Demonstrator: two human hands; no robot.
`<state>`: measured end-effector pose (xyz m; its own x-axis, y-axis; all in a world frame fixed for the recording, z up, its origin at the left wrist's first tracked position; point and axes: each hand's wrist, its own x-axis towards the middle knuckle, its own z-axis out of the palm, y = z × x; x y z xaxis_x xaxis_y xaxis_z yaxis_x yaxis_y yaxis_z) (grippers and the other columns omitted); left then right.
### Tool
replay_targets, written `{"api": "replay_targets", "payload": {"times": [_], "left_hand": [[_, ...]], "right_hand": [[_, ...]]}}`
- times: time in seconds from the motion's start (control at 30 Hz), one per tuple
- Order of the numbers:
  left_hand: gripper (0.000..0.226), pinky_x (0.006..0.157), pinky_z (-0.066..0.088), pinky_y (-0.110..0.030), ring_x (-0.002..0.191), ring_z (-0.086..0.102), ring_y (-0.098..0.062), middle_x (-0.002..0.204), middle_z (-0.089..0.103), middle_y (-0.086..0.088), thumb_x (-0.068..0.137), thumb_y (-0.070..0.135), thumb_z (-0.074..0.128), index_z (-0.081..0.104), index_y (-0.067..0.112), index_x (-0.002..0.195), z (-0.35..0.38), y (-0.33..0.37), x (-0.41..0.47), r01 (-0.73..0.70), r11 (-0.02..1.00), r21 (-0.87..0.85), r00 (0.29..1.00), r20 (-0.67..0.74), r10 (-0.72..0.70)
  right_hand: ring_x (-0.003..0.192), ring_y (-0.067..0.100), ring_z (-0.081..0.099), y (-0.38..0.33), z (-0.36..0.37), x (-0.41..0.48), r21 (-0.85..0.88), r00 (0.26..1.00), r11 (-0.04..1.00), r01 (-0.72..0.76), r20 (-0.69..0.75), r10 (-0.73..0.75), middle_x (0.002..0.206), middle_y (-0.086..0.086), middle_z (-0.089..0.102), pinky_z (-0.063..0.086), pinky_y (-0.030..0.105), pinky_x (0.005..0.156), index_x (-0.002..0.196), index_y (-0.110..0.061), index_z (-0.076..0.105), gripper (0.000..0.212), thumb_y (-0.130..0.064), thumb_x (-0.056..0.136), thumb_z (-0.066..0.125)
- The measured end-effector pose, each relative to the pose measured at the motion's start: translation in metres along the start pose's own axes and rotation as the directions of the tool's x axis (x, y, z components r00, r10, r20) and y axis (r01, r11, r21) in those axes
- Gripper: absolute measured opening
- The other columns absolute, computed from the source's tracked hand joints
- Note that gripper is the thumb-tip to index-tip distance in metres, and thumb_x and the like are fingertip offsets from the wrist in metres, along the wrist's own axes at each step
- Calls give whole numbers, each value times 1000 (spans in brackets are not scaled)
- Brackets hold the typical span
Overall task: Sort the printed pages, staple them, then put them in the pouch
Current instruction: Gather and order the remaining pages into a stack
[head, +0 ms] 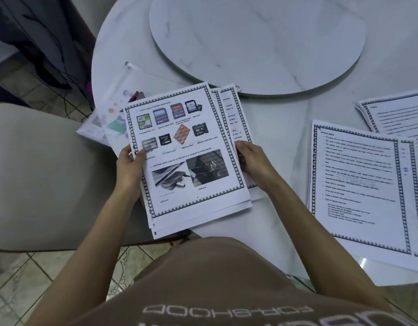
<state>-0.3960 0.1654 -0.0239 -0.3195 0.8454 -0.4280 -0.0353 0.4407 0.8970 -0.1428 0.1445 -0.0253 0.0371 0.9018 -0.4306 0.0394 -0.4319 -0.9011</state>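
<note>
Left hand [129, 167] and right hand [253, 161] pinch the page stack [184, 142] by its side edges — likely squaring it (sorted piles [358, 180] wait right).

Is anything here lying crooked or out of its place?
Yes. The stack of printed pages, held by the left hand and right hand, is uneven: lower sheets stick out at its right and bottom edges. The clear pouch hangs partly over the table edge.

Marble table [285, 118] w/ turntable [262, 38], pouch [111, 107] left, page piles [358, 180] right.
</note>
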Motion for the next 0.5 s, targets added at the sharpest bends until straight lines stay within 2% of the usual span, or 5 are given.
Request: {"api": "replay_targets", "payload": {"times": [0.07, 0.17, 0.23, 0.37, 0.5], "left_hand": [[31, 92, 49, -42, 102, 61, -30, 122, 60, -16, 96, 12, 47, 48, 4, 126, 0, -1, -2, 7, 1000, 8, 1000, 17, -7], [28, 89, 50, -42, 97, 63, -28, 118, 62, -15, 96, 14, 47, 52, 4, 122, 3, -1, -7, 10, 1000, 14, 998, 55, -11], [26, 88, 50, -41, 97, 63, -27, 118, 61, -14, 96, 15, 47, 52, 7, 120, 3, -1, -7, -2, 1000, 11, 999, 52, 1], [24, 83, 51, -35, 98, 60, -24, 117, 59, -11, 97, 14, 46, 47, 9, 120, -2, 1, -7, -43, 999, 16, 999, -4, 43], [24, 79, 51, -33, 89, 61, -20, 118, 59, -12, 97, 14, 45, 46, 8, 120, -18, 3, -1, -86, 995, 53, 994, -65, 90]], "right_hand": [[79, 11, 68, -4, 2, -1, -16, 1000, 1000, 2, -5, -2, 89, -2, 71, 55, 27, 76, 91, -21, 66, 30, -27, 100, 38], [97, 37, 63, -7, 3, 0, -123, 1000, 992, 20, -17, -22, 104, 20, 67, 51, 48, 91, 98, -3, 62, 31, -26, 98, 41], [101, 42, 60, -8, 3, 3, -161, 999, 986, 32, -24, -37, 107, 24, 64, 49, 51, 91, 101, 3, 60, 32, -24, 97, 44], [80, 19, 60, -11, -3, 9, -240, 984, 966, 93, -129, -127, 94, 8, 66, 50, 31, 74, 101, -12, 64, 18, -18, 95, 49], [87, 13, 52, -5, -18, 21, -482, 919, 874, 56, -317, -234, 113, 12, 58, 36, 13, 78, 112, -8, 60, 24, -17, 91, 55]]}}
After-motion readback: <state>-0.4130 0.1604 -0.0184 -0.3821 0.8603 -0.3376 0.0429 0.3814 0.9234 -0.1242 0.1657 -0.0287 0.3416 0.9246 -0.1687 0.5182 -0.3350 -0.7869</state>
